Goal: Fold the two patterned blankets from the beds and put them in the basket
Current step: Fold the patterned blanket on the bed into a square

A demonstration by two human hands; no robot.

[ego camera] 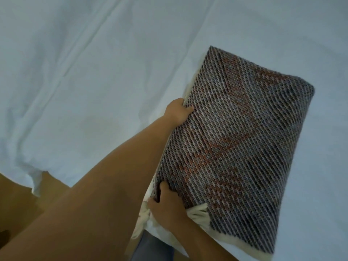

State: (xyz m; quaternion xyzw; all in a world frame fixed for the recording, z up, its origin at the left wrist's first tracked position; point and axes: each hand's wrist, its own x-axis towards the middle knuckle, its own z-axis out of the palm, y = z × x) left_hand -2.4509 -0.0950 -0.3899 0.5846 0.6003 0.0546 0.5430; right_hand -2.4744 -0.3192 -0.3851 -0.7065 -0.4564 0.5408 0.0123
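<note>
Gripping the folded patterned blanket (241, 132) along its near-left edge, your two hands hold it as a compact rectangle over the white bed sheet (84, 76). Your left hand (178, 111), reaching forward on a long bare forearm, clasps the far part of that edge: the thumb lies on top of the weave and the fingers curl out of sight beneath. Your right hand (166, 206) clutches the nearer part of the same edge, fingers pressed into the layered fold, just beside a bunch of cream tassels (197, 213). The blanket shows a diagonal ribbed weave in grey and dark tones, with rust-orange patches running down its middle. A cream border runs along its near end, at the lower right of the view. Whether the bundle rests on the sheet or is lifted just clear of it cannot be told. The sheet fills most of the view, creased, with its loose edge hanging at the lower left over a tan floor (17, 200). A grey-blue garment (152, 247) shows at the bottom edge, below your right wrist.
</note>
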